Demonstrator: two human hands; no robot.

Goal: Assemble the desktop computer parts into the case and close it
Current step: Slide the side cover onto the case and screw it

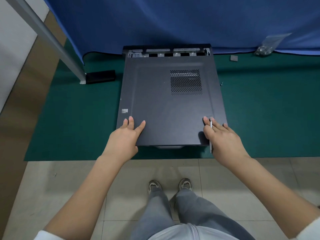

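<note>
A green mat [78,122] covers the surface in front of a blue curtain [173,19]. The computer case [166,54] lies at the mat's centre, its side panel [164,104] on top but short of the far edge. Current step: closing. Next, the panel likely needs sliding forward until seated. The left hand [123,135] presses flat, fingers apart, on the panel's near-left corner. The right hand [223,135] presses the near-right corner, a screwdriver [210,135] trapped under its fingers.

mat [78,118] left of case [155,104]: open | far-right: screw bag [264,49] | behind: curtain [173,23]
</note>
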